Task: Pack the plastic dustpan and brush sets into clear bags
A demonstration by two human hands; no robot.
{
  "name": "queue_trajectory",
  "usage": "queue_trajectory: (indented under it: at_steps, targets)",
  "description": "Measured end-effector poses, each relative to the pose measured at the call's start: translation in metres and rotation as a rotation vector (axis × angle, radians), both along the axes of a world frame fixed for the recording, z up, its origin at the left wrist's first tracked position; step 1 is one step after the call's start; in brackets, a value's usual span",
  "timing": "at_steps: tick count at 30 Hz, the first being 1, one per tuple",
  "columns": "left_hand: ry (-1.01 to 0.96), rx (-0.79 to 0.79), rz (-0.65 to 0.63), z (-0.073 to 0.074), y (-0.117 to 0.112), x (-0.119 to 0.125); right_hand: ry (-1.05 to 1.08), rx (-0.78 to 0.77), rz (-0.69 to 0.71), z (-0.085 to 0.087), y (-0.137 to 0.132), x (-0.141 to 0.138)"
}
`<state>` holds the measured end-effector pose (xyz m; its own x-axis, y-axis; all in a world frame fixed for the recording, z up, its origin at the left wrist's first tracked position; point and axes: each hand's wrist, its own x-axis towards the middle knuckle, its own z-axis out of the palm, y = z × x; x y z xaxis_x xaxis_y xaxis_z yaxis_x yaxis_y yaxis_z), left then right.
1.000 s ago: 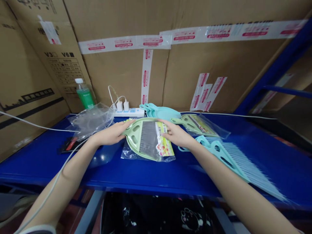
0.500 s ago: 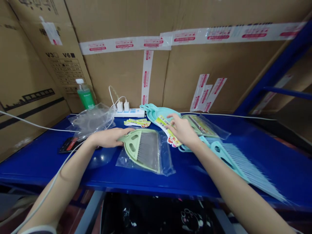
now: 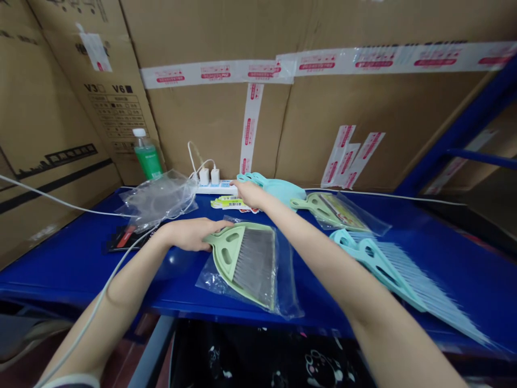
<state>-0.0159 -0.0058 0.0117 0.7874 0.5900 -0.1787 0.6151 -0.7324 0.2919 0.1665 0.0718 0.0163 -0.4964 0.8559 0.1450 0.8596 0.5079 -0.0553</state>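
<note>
My left hand (image 3: 196, 234) is closed on the handle of a pale green dustpan (image 3: 226, 258) with a grey-bristled brush nested in it. A clear plastic bag (image 3: 288, 291) lies around that set. Farther back, my right hand (image 3: 249, 194) reaches over several yellow printed cards (image 3: 230, 203), covering part of them. Its index finger stretches left, while the thumb is hidden. Just right of this hand are stacked light blue dustpans (image 3: 285, 188). Blue brushes (image 3: 398, 275) rest at the right, beyond my right forearm. Another bagged green dustpan set (image 3: 329, 209) lies behind them.
A power strip (image 3: 220, 189) with two white chargers stands against the cardboard wall. At the left are crumpled clear bags (image 3: 157, 199), a green bottle (image 3: 148, 159) and a dark flat item (image 3: 129, 238). A white cable (image 3: 103, 293) crosses above my left forearm.
My right hand has moved left from the blue dustpans to the yellow cards. The cards that were under its fingers now lie at the pile. My left hand keeps its hold.
</note>
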Motion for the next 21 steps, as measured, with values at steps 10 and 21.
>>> queue_trajectory:
  at_steps: [10,21]
  targets:
    - [-0.02,0.052,-0.044,-0.007,0.003,-0.004,0.06,0.048,-0.004,0.0,-0.016,-0.001]
    - [-0.16,0.193,0.077,0.01,0.01,-0.016,0.521,-0.524,-0.207,-0.01,-0.074,0.063]
